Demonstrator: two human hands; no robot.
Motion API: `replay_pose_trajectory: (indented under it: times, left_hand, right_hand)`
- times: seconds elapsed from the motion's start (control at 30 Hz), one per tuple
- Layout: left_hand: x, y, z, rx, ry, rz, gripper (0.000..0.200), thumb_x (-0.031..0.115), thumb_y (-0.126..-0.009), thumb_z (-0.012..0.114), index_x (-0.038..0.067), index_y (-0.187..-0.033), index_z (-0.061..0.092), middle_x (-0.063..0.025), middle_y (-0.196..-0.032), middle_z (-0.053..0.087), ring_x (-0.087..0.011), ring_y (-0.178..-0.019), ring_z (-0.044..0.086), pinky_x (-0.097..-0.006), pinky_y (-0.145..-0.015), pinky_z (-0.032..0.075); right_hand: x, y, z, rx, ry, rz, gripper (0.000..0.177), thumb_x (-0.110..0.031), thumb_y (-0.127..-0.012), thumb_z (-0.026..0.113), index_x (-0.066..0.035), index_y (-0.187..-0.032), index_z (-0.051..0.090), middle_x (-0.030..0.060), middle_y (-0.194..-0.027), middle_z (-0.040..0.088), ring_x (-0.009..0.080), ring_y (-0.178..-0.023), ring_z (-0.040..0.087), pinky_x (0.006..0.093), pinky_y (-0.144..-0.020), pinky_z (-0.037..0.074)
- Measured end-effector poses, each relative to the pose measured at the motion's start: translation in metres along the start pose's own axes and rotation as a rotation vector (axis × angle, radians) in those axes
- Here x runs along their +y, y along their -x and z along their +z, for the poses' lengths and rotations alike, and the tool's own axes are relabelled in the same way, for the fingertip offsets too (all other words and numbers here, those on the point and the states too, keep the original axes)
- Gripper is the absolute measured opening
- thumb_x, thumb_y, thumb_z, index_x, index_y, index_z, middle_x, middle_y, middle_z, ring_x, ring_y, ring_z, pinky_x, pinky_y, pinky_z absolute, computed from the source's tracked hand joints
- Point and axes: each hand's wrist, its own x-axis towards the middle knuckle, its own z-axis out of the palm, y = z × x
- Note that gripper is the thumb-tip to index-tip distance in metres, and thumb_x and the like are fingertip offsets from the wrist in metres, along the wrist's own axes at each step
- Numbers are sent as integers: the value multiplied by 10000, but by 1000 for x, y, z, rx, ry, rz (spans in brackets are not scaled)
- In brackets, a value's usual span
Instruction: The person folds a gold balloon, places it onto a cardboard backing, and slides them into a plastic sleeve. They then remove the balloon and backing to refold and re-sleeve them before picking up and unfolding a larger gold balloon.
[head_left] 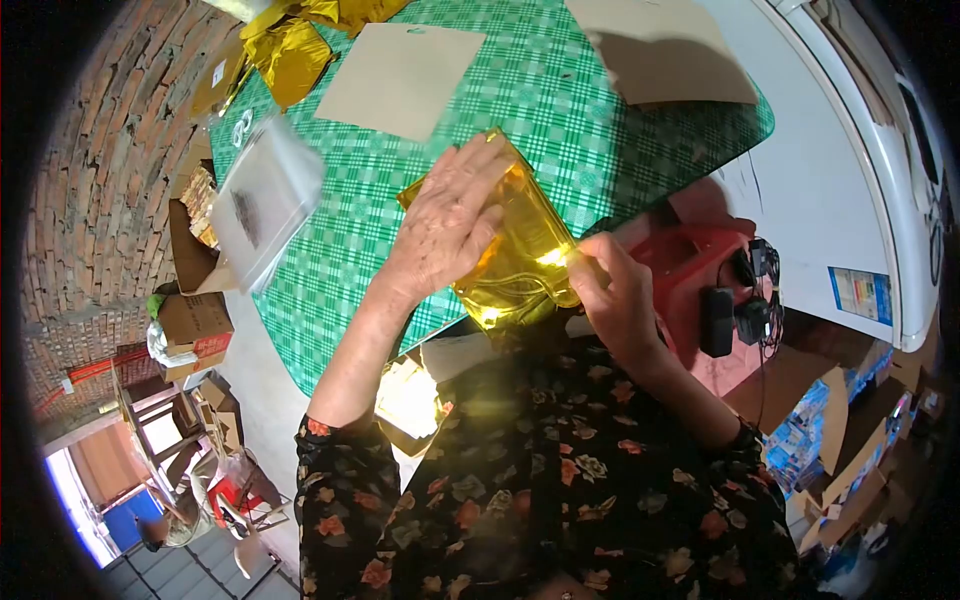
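Observation:
A shiny gold foil bag (530,215) lies at the near edge of the table, its lower end hanging in loose folds toward my body. My left hand (445,220) rests flat on the bag's upper left part, fingers stretched out toward the far edge. At the bag's lower right corner, my right hand (612,290) pinches the foil edge between thumb and fingers. What is inside the bag, if anything, cannot be made out.
Two beige cardboard sheets (400,80) lie on the green checked tablecloth (350,180). Gold foil bags (285,60) sit at the far left, and a stack of clear plastic bags (265,200) overhangs the left edge. A red plastic stool (690,260) with black adapters (716,320) stands at right.

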Motion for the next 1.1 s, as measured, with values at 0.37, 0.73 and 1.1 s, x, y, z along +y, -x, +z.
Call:
replay_pose_trajectory:
  times: [0.37,0.73,1.1]
  left_hand:
    - [0,0,2,7,-55,38,532,199,-1015,578,78,-1528,506,-178,-1637,422,-373,-1553,335,-526,-1295,223]
    - [6,5,6,36,-137,28,542,192,-1014,617,92,-1534,503,-154,-1651,405,-348,-1545,355,-518,-1285,265]
    - [0,14,1,28,-106,28,554,206,-1023,575,109,-1558,469,-155,-1642,404,-353,-1552,334,-522,-1297,237]
  right_hand:
    - [3,-1,12,102,52,33,133,-52,-982,655,-47,-925,535,111,-675,595,196,-565,577,357,-546,460]
    - [10,1,17,151,42,71,159,-72,-1005,650,-62,-921,515,69,-656,548,113,-570,476,337,-529,414]
    - [-3,0,16,38,490,-271,232,-79,-959,680,-95,-1095,494,141,-666,611,410,-597,669,482,-496,493]
